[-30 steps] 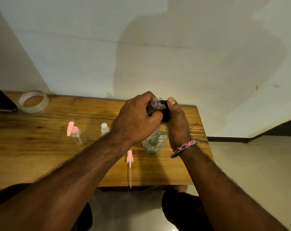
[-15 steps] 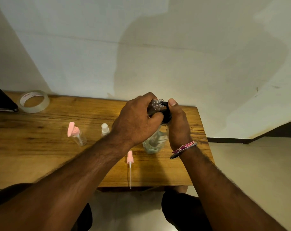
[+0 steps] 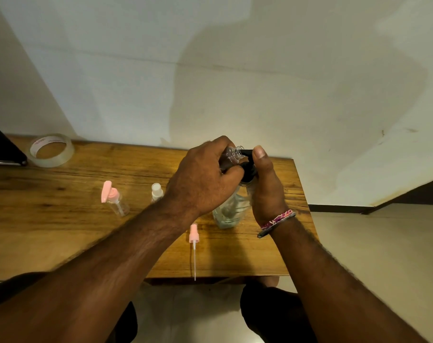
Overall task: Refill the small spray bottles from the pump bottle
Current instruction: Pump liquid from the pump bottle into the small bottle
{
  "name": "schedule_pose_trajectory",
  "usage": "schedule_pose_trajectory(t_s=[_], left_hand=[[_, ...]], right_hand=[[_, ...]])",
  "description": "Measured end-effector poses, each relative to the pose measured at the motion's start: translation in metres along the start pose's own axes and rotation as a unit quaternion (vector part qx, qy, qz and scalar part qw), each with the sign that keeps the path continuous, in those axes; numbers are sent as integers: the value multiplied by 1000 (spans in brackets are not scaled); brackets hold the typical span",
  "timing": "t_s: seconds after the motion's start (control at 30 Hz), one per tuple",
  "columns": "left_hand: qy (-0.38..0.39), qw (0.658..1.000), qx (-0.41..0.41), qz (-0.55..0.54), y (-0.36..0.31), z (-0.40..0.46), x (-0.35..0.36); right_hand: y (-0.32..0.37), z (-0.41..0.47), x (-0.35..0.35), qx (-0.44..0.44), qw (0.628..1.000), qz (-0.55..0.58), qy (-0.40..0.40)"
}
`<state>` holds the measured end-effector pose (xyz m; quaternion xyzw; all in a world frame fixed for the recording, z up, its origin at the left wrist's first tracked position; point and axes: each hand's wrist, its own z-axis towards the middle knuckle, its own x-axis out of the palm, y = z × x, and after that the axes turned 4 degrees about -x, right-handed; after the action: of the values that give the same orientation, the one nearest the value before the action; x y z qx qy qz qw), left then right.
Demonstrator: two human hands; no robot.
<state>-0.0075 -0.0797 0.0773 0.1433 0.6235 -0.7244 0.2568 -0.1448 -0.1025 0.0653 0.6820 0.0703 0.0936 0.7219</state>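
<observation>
Hands meet over the right end of the wooden table (image 3: 62,231), close to its back edge. The left hand (image 3: 203,179) is curled tight around a small clear spray bottle (image 3: 232,154) with no top on it. The bottle is tipped, and its open neck points to the right, right at the black pump head (image 3: 247,167) of the pump bottle (image 3: 229,211). The right hand (image 3: 266,184) wraps around the top of the pump bottle, with its thumb up on the black pump head. I cannot tell if the small bottle's neck touches the spout. The pump bottle is clear and stands on the table under both hands, near the right edge. A woven band (image 3: 276,221) sits on the right wrist.

A pink spray top (image 3: 193,237) with a long thin tube lies flat near the front edge, just left of the pump bottle. The tube tip reaches the front edge. Another small bottle with a white cap (image 3: 157,193) stands in the middle of the table, partly behind the left arm. To its left stands a small clear bottle with a pink flip cap (image 3: 115,199), and the cap is flipped up. A roll of clear tape (image 3: 51,150) lies at the back left corner, next to a dark flat thing (image 3: 2,149) at the left edge.
</observation>
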Motion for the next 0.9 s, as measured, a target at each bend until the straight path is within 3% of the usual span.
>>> schedule_pose_trajectory(t_s=[0.43, 0.9], left_hand=[[2, 1000, -3, 17, 5, 0, 2], [0, 1000, 2, 15, 1, 1, -1]], right_hand=[[1, 1, 4, 18, 999, 12, -46], [5, -2, 7, -12, 999, -12, -35]])
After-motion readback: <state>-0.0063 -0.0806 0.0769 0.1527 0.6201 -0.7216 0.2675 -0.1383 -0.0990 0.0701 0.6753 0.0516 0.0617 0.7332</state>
